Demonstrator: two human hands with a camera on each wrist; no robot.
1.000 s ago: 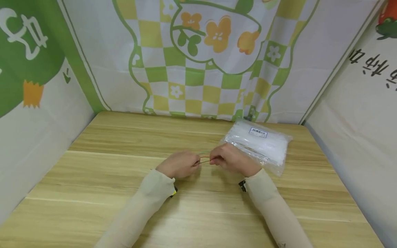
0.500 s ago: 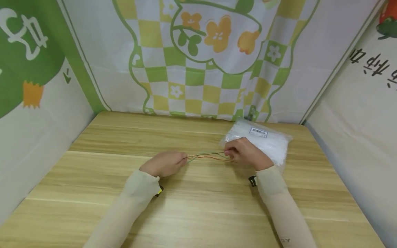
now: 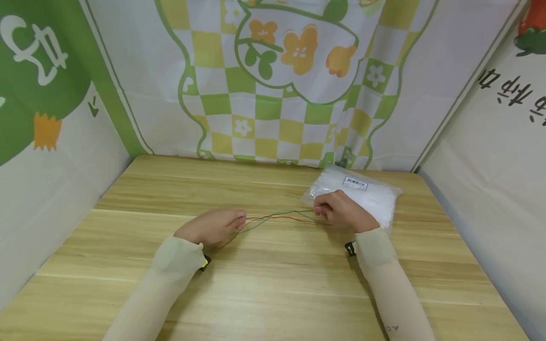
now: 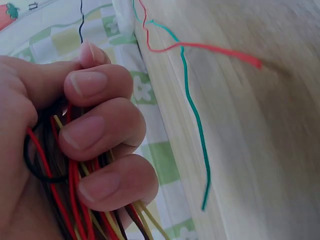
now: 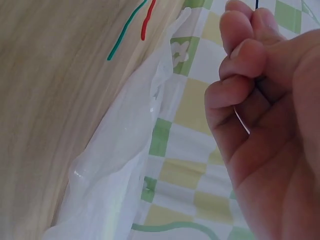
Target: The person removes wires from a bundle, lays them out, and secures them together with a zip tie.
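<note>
My left hand (image 3: 213, 225) is above the table, left of centre. In the left wrist view its fingers curl around a bundle of thin wires (image 4: 71, 180) in red, black and yellow, while thumb and forefinger pinch a black wire (image 4: 81, 22). That wire stretches across to my right hand (image 3: 342, 211), whose thumb and fingertips pinch its other end, in front of the plastic bag. Between the hands, a red wire (image 4: 220, 48) and a green wire (image 4: 192, 107) run loosely below the black one, their ends free in the left wrist view. The palm hides part of the bundle.
A clear plastic bag (image 3: 377, 201) with white contents and a barcode label lies at the back right, beside and behind my right hand. The wood-grain table (image 3: 273, 293) ends at a patterned cloth (image 3: 277, 109) behind, with cloth walls on both sides.
My hands have drawn apart, left hand going left and right hand going right and slightly back. The black wire now spans a longer gap, with the red and green wires showing more between them.
</note>
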